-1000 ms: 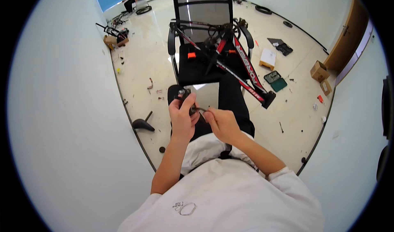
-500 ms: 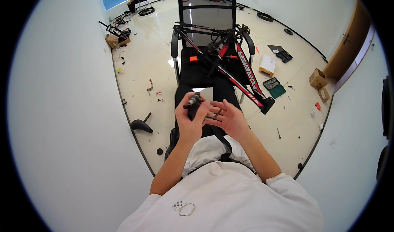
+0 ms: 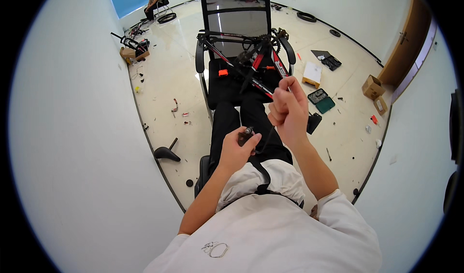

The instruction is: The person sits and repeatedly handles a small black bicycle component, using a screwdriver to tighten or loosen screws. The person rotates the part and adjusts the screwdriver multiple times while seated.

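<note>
My left hand [image 3: 235, 152] is closed round a small black part with a silver metal end [image 3: 247, 132], held above my lap; its kind is unclear. Up and to the right, my right hand [image 3: 290, 111] is raised with its fingers curled in, in front of the bicycle frame [image 3: 256, 66]. Whether anything sits inside those fingers is hidden. A thin dark strip [image 3: 268, 140] runs between the two hands, too blurred to name. The black and red frame lies across an office chair [image 3: 237, 19] facing me, its front end partly covered by my right hand and forearm.
On the right floor lie a green tool case [image 3: 325, 104], a black case [image 3: 331, 63] and cardboard boxes [image 3: 373, 87]. A bicycle saddle [image 3: 166, 153] and small parts lie left. Tyres [image 3: 306, 17] rest farther back, where another person [image 3: 152, 2] sits.
My right hand has moved away from the left, up and to the right, and its fingers have curled. My left hand has lowered slightly and turned the black part.
</note>
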`<state>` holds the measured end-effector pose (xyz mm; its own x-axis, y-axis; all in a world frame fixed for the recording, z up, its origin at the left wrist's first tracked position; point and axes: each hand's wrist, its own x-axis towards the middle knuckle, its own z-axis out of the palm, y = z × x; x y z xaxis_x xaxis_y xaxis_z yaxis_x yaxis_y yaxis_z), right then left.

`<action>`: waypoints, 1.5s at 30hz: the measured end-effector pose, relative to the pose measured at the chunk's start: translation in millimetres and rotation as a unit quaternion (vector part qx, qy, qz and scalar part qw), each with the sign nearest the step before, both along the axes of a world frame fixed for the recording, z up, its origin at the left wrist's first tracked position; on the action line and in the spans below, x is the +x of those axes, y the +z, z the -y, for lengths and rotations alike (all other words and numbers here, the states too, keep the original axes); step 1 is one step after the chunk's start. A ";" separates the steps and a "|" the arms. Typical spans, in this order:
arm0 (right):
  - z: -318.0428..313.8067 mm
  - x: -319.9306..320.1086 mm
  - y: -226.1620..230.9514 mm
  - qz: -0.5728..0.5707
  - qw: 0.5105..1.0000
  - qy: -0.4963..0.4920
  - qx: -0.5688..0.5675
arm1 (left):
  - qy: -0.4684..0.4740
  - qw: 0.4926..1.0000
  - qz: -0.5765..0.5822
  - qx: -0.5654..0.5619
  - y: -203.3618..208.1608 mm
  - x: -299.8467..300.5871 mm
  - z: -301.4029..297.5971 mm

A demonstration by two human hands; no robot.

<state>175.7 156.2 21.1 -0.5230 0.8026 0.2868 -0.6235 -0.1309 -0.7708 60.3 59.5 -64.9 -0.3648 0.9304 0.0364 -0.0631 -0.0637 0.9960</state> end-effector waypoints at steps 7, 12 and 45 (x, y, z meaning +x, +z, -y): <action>75.2 19.1 5.0 0.131 0.804 0.183 0.550 | 0.011 0.998 0.064 0.001 -28.8 -1.6 -9.1; 109.1 13.3 -46.2 0.178 0.713 0.144 0.663 | -0.007 0.977 0.213 -0.025 -2.2 -4.8 -1.5; 37.6 15.2 -90.0 0.243 0.772 0.032 0.586 | 0.033 0.951 0.306 0.023 19.9 -49.5 11.3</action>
<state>190.9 118.6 -68.9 -0.8254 0.1079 0.5541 -0.2451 0.8156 -0.5241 10.9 48.1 -45.1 -0.3885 0.9070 -0.1623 -0.6243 -0.1295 0.7704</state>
